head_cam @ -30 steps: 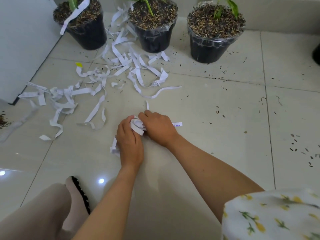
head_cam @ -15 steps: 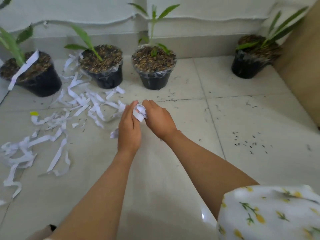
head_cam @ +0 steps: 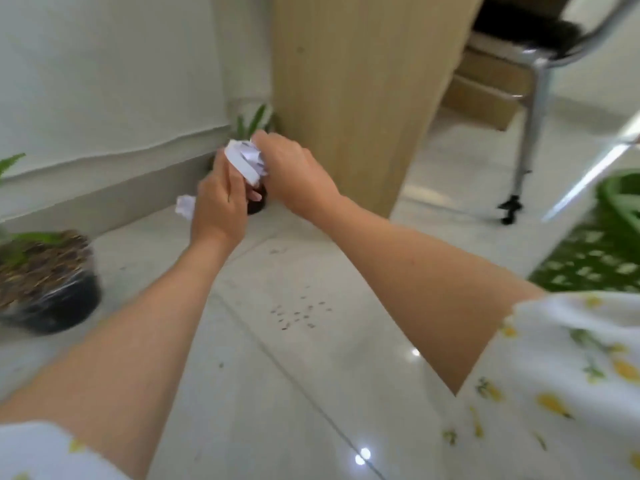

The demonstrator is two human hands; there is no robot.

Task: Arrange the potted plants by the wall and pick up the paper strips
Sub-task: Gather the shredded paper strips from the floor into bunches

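Head view, swung up and to the right since half a second ago: the strip-littered floor and two of the three left-hand pots have left the frame. The wall corner, a wooden panel (head_cam: 353, 91) and a chair leg (head_cam: 530, 133) now fill the background.

Both hands are raised off the floor (head_cam: 311, 341) and meet around a wad (head_cam: 246, 159) of paper strips. The left hand (head_cam: 218, 206) is curled shut on the wad's lower part, with a loose end (head_cam: 185, 206) trailing out at its left side. The right hand (head_cam: 294, 171) closes over the top of the wad, fingers bent round it.

One pot (head_cam: 45, 285) stands at the left edge near the wall, blurred by camera motion. A second pot (head_cam: 257, 202) sits in the corner between wall and panel, mostly hidden behind the hands; only its dark base and leaves (head_cam: 254, 119) show.

A second ago the hands were gathering strips at floor level; now the bundle is compacted and carried upward. The likely reading is that one handful has been collected and the person is turning to dispose of it, possibly towards the green basket (head_cam: 609, 244) at right. The strips seen earlier are out of view, so collection is judged only partly done. Scattered husks (head_cam: 298, 313) lie on the tiles.
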